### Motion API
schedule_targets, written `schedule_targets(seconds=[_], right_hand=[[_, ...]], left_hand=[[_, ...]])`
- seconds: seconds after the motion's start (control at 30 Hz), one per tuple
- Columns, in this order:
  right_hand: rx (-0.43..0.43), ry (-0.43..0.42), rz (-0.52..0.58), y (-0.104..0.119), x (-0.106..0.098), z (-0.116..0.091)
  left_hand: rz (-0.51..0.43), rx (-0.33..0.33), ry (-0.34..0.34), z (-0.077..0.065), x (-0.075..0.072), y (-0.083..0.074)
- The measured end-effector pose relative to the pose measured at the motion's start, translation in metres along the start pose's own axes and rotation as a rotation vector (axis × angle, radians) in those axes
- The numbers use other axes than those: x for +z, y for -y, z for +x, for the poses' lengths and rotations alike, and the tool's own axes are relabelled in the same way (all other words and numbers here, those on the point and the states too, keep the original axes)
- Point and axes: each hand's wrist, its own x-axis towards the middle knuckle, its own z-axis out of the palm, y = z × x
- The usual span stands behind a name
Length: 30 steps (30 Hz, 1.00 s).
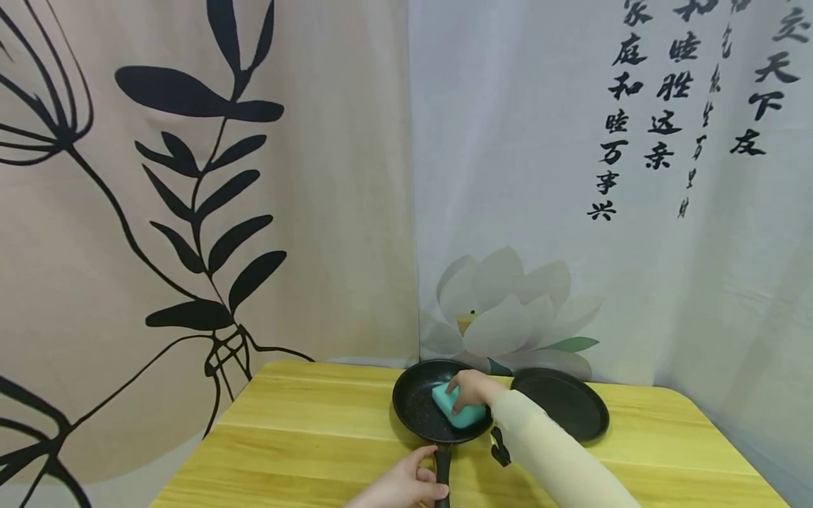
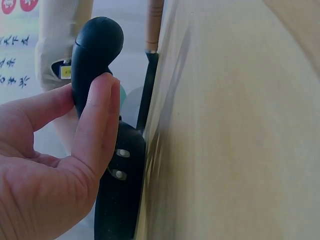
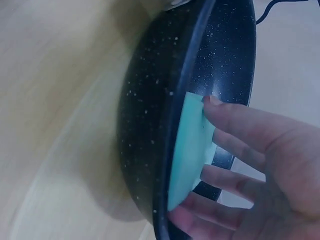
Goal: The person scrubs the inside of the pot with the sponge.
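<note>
A black speckled frying pan (image 1: 416, 406) rests on the wooden table with its handle (image 1: 442, 466) toward me. My left hand (image 1: 406, 480) holds that handle between thumb and fingers; the left wrist view shows the handle's rounded end (image 2: 102, 37) rising above the grip. Inside the pan lies a teal sponge (image 1: 466, 416). My right hand (image 1: 473, 391) grips it from above, thumb on one edge and fingers spread along the other side. In the right wrist view the sponge (image 3: 187, 150) is partly hidden behind the pan's rim (image 3: 175, 100).
A flat round black pan (image 1: 562, 402) lies to the right, partly covered by my right sleeve. A brown handle (image 2: 155, 25) with a dark neck shows in the left wrist view. The yellow wood table (image 1: 305, 423) meets a printed curtain (image 1: 349, 212) behind it.
</note>
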Motion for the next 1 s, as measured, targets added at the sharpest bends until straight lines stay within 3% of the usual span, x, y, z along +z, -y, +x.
schedule_targets(seconds=[0.37,0.63,1.0], right_hand=[[-0.014,-0.001,0.024,-0.001,0.004,-0.003],[-0.089,-0.019,-0.03,0.001,0.006,-0.007],[-0.113,-0.012,-0.067,0.006,0.007,-0.01]], left_hand=[[0.004,-0.003,-0.001,-0.001,-0.001,0.0],[0.0,-0.014,0.002,0.0,-0.001,0.001],[-0.009,-0.028,0.002,0.002,-0.001,0.002]])
